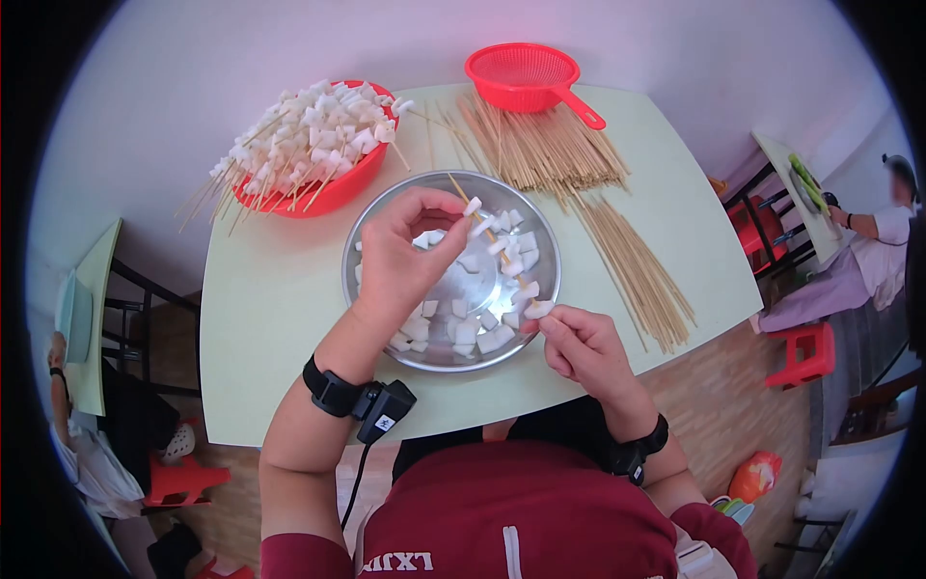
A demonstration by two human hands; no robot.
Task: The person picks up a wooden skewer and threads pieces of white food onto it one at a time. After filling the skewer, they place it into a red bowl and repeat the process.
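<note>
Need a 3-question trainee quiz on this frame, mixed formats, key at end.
1. True or false: the skewer between the left hand and right hand carries white pieces.
2. Where do the loose pieces lie? A) in the strainer B) in the metal pan C) on a stool
3. Which hand is nearer the red bowl?

Key: 1. True. 2. B. 3. Left hand.

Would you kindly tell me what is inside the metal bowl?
Loose white pieces lie in the metal bowl, with bare metal between. The left hand and forearm cover part of it; anything beneath cannot be seen.
</note>
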